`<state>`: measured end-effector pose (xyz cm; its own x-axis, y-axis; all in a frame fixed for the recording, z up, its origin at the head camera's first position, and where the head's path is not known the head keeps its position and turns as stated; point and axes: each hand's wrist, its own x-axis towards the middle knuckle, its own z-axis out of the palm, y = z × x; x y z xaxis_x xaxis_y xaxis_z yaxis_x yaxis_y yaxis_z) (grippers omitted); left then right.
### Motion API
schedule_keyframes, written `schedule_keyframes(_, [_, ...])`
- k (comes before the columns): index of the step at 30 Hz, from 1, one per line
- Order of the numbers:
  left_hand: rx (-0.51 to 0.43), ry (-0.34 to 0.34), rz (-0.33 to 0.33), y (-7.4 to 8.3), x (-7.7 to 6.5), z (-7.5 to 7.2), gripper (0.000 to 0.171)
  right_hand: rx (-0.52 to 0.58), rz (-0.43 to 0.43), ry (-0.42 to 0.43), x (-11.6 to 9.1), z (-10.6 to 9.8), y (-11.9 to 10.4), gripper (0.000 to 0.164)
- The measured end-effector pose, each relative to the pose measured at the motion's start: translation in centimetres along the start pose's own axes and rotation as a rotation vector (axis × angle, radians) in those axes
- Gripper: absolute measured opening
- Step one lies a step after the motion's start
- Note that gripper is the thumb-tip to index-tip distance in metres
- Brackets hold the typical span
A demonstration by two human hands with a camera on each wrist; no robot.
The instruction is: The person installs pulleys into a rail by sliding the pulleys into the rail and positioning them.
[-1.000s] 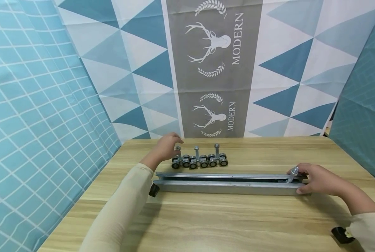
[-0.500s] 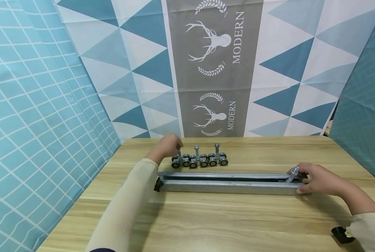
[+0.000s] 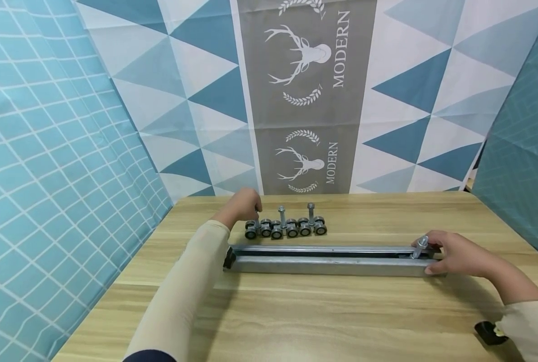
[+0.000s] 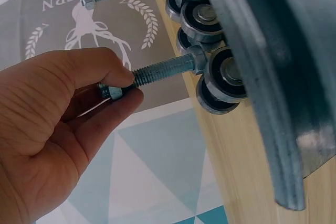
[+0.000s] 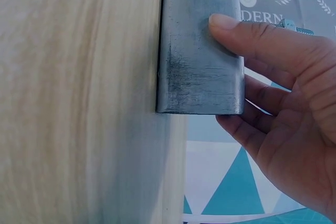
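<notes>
A grey metal channel rail [image 3: 332, 266] lies across the table, its slot facing up. At its right end my right hand [image 3: 461, 256] grips it; in the right wrist view the thumb [image 5: 226, 23] presses the rail's flat side. One roller's bolt [image 3: 420, 246] sticks up from the slot beside that hand. Behind the rail, my left hand [image 3: 244, 205] pinches the upper bolt of the leftmost trolley roller [image 4: 163, 72] between thumb and fingers. That roller's black-centred wheels [image 3: 251, 230] stand on the table. Two more rollers, a middle one [image 3: 282, 226] and a right one [image 3: 311, 223], stand upright close beside it.
The wooden table [image 3: 341, 317] ends at a patterned curtain [image 3: 305, 100] behind and a blue checked cloth [image 3: 47, 176] at left. A black wrist-camera piece [image 3: 490, 333] shows by the right sleeve; another [image 3: 229, 257] overlaps the rail's left end.
My left hand has gone from spread fingers around the leftmost roller's bolt to pinching it, the forearm shifting slightly right. The right hand keeps its grip on the rail.
</notes>
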<state>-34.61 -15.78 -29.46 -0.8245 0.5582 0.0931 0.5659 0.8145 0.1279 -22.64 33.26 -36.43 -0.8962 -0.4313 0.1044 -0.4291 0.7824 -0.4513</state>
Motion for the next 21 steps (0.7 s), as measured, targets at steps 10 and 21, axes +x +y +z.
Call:
schedule_keyframes(10, [-0.012,-0.046,-0.072,-1.2,0.1,-0.4,0.049,-0.003,0.018,-0.012,0.1,-0.1,-0.1,0.057])
schedule_keyframes(21, [-0.040,-0.045,-0.129,-1.9,-1.5,-1.2,0.012,-0.009,0.023,-0.012,0.2,-0.1,-0.1,0.057])
